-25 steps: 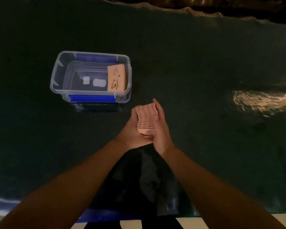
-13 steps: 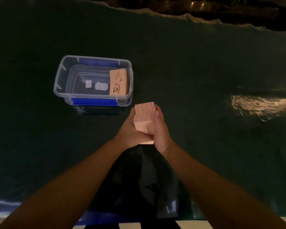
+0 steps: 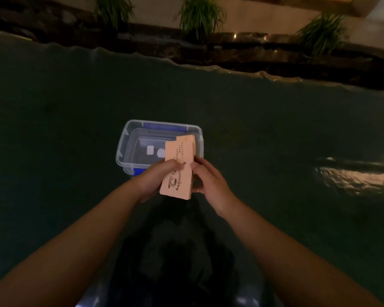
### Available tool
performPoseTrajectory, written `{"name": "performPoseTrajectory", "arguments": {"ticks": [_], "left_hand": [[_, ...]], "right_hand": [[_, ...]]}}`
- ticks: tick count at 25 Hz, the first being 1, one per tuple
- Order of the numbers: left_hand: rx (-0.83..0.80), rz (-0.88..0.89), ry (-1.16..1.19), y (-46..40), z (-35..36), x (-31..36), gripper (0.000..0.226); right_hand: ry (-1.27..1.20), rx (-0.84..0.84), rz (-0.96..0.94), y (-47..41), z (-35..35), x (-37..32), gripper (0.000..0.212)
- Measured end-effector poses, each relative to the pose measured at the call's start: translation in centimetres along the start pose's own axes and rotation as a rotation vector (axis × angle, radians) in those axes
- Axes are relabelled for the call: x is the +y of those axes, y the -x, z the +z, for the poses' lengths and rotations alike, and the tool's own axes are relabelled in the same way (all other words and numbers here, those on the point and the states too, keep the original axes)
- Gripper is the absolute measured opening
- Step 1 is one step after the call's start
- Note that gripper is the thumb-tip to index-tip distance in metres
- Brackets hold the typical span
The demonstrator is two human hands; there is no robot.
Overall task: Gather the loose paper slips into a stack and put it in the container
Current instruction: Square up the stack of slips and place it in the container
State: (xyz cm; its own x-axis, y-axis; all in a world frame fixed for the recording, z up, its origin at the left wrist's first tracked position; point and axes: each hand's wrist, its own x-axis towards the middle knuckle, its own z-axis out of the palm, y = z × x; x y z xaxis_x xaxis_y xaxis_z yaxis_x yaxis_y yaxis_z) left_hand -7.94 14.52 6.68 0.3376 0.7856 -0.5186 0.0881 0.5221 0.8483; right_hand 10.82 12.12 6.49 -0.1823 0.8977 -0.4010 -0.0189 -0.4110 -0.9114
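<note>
A thick stack of pink paper slips with a coffee-cup print on top lies flat between both hands. My left hand grips its left side with the thumb on top. My right hand holds its right side. The stack's far end reaches over the near right rim of a clear plastic container with blue clips. Another stack of slips stands inside the container against its right wall, partly hidden by the held stack.
The container sits on a dark green cloth-covered table. A bright light reflection lies on the cloth at the right. Potted plants stand along a dark ledge beyond the table's far edge.
The stack was held on edge between my palms; it has turned flat with its printed face up and moved forward over the container's near rim. The camera has tilted up.
</note>
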Motion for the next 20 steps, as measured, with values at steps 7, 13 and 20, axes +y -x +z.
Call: {"name": "performPoseTrajectory", "arguments": {"ticks": [7, 13, 20], "left_hand": [[0.036, -0.034, 0.127, -2.6, -6.3, 2.7, 0.063], [0.110, -0.089, 0.135, -6.8, -9.2, 3.0, 0.050], [0.131, -0.226, 0.184, -9.4, -9.3, 1.8, 0.043]], "right_hand": [[0.087, 0.026, 0.088, -4.7, 3.9, -3.5, 0.019], [0.184, 0.042, 0.135, -9.0, 6.0, -2.9, 0.037], [0.435, 0.079, 0.149, -11.2, 7.4, -2.1, 0.040]]}}
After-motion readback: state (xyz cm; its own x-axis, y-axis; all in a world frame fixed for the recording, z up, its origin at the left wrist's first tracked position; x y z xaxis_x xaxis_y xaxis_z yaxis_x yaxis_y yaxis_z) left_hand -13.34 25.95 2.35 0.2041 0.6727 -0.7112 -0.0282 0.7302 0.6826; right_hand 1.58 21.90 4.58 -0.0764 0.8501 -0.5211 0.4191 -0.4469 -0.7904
